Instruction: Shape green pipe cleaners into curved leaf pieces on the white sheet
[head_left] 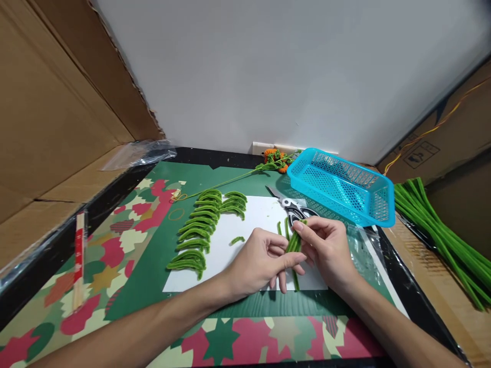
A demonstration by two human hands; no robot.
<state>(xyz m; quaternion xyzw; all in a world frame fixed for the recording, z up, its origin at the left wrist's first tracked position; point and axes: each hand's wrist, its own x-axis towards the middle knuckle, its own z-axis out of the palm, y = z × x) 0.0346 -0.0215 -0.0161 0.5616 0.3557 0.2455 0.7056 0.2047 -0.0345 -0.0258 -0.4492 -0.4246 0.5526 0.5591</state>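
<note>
My left hand (pixel 270 258) is closed around the lower part of a small bunch of green pipe cleaners (pixel 294 243). At the bunch's top end, the thumb and fingers of my right hand (pixel 326 243) pinch the tips. Beneath my hands lies a white sheet of paper (pixel 226 273), with a few loose straight green pieces partly hidden by them. To the left, curved green pipe cleaner pieces (pixel 197 225) are laid in a long column, with a shorter group (pixel 233 203) beside it. One single curved piece (pixel 237 240) rests alone on the paper.
Scissors (pixel 291 205) lie just beyond my right hand. A blue plastic basket (pixel 341 189) stands at the back right. Behind is an orange flower (pixel 273 156) on a green stem. Long green pipe cleaners (pixel 441 240) lie at the right, a red-wrapped stick (pixel 79 260) at the left.
</note>
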